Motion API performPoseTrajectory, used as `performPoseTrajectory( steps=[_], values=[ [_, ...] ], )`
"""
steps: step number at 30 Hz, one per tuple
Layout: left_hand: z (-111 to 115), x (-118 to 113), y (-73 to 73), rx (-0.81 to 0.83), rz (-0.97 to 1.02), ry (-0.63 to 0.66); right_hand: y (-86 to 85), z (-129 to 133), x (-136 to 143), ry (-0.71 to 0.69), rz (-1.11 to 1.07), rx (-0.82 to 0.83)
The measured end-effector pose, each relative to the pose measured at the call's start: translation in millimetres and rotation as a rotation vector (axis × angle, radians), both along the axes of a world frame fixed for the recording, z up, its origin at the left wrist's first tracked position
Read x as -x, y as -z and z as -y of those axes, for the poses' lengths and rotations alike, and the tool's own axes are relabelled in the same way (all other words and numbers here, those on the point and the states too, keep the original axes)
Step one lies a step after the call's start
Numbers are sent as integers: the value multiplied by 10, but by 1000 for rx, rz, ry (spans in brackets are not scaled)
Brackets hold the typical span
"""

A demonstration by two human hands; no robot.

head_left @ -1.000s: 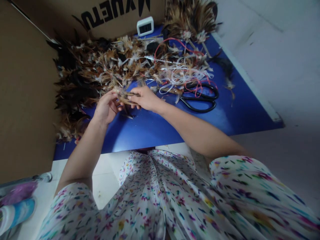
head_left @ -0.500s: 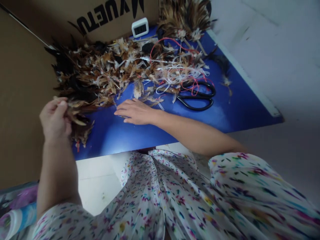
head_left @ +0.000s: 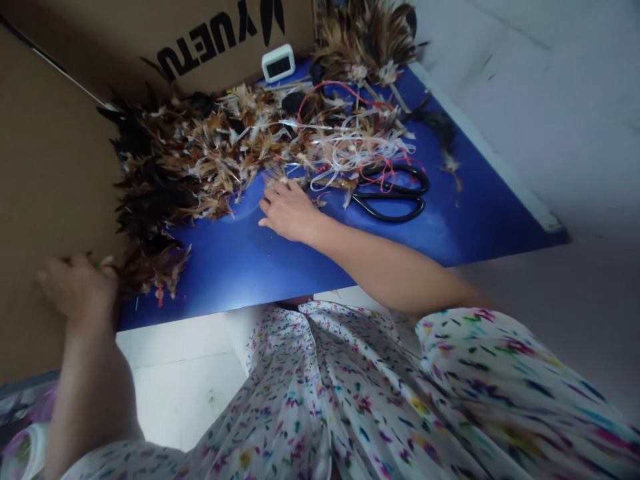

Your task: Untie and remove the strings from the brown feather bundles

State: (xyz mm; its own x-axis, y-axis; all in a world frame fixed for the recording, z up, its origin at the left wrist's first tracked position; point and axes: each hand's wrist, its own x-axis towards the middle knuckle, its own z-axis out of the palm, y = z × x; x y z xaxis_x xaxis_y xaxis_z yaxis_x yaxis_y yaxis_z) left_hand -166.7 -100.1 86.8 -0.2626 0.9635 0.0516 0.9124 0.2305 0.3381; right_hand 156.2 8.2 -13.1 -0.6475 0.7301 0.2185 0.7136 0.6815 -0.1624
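Note:
My left hand [head_left: 80,287] is at the left end of the blue table, beside the cardboard. Its fingers look spread and a little blurred, and I see nothing in them. Close to it, a bunch of brown feathers [head_left: 157,267] with a bit of red string lies at the table's corner. My right hand [head_left: 289,210] rests palm down on the tabletop, fingers apart and bent, their tips beside small light feathers [head_left: 277,175]. Behind both hands spreads a heap of brown, black and cream feathers [head_left: 215,147].
Black-handled scissors [head_left: 393,203] lie right of my right hand, partly under tangled white and red strings [head_left: 350,150]. Feather bunches on sticks [head_left: 370,40] stand at the back right. A white digital clock [head_left: 278,63] is before a cardboard box [head_left: 220,40]. The blue table [head_left: 230,267] ends near my body.
My left hand has moved left and nearer to me, and the feathers it held are out of it. My right hand has shifted right and slightly away, to the small feathers.

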Motion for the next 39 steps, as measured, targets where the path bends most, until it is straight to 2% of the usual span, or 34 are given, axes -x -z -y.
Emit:
performPoseTrajectory(
  steps=[3,6,11,14,17,20,23,26,28,32,35,39],
  values=[
    [-341,-364,162,24,-65,90,-53,65,8,-60,-29,-18],
    [-636,-630,409,35,-136,183,-99,116,16,-98,-32,-10],
    [-1069,-727,792,-17,-277,268,-142,154,4,-132,-10,8],
    [-1325,-798,889,-59,-232,349,-166,176,4,-161,17,17],
    [-1482,-988,894,-162,-65,379,-226,215,21,-190,58,43],
    [-1555,-1202,874,-247,318,335,-319,269,39,-226,88,60],
    [-1625,-1319,889,-311,714,306,-412,298,11,-238,101,101],
    [-1687,-1349,962,-387,921,304,-457,244,-88,-138,69,244],
    [-1696,-1368,1030,-393,993,308,-439,156,-172,0,-46,341],
    [-1630,-1470,1142,-374,1064,316,-291,-52,-261,213,-464,467],
    [-1558,-1558,1176,-357,1063,322,-139,-155,-217,255,-703,611],
    [-1488,-1613,1188,-358,991,369,-15,-203,-130,215,-884,728]
  ],
)
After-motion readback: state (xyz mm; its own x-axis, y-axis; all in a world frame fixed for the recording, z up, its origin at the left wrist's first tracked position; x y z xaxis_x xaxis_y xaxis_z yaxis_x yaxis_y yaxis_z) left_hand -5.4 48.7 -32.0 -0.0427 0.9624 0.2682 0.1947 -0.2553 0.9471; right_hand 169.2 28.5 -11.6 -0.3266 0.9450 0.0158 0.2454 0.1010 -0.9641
